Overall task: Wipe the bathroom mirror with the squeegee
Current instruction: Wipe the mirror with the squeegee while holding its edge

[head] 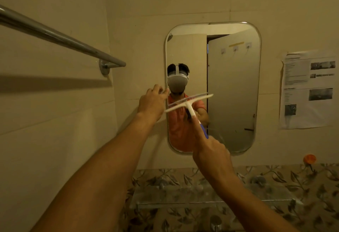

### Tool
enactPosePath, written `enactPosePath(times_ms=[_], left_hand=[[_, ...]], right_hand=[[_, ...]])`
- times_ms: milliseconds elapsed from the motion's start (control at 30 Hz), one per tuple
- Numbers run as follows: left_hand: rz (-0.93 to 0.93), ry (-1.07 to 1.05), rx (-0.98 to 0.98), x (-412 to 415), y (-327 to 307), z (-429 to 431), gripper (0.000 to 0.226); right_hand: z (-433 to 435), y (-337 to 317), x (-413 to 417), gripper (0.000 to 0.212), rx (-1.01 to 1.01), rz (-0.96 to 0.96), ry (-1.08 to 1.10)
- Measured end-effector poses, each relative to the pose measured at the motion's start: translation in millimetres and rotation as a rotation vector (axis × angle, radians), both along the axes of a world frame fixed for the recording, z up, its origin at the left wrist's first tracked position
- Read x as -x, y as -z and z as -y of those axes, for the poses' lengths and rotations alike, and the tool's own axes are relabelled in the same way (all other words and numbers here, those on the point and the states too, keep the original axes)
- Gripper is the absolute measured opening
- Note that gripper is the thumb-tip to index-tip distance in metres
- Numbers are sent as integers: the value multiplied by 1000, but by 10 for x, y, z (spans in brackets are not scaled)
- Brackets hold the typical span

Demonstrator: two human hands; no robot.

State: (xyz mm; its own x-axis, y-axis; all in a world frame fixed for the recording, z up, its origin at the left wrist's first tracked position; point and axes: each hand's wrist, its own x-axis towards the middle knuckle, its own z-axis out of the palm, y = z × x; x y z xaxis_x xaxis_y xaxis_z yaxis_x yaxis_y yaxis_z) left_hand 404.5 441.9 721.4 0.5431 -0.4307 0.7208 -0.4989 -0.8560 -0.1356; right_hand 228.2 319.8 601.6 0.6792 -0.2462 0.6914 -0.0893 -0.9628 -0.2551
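Observation:
A rounded rectangular mirror [233,88] hangs on the beige tiled wall ahead. A white squeegee [189,103] with a blue grip lies with its blade tilted against the mirror's lower left part, left end lower. My right hand [211,156] is shut on the squeegee's handle from below, index finger stretched along it. My left hand [152,103] rests at the mirror's left edge, its fingers touching the rim and holding nothing. The glass reflects a person in an orange shirt and a half-open door.
A chrome towel bar [60,37] juts out from the left wall at head height. A printed paper sheet [308,88] is stuck to the wall right of the mirror. Below runs a glass shelf [183,195] on floral tiles, with an orange object [309,158] at the right.

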Motion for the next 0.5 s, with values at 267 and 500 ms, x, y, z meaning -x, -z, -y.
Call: enactPosePath(times_ms=[267,500], left_hand=[[60,-107,-180,46,-131,64,57],[93,-71,-118,-25,-39,110,47]], right_hand=[[-1,-176,-282,70,53,-133,39],[108,387,-358,88,69,-122,88]])
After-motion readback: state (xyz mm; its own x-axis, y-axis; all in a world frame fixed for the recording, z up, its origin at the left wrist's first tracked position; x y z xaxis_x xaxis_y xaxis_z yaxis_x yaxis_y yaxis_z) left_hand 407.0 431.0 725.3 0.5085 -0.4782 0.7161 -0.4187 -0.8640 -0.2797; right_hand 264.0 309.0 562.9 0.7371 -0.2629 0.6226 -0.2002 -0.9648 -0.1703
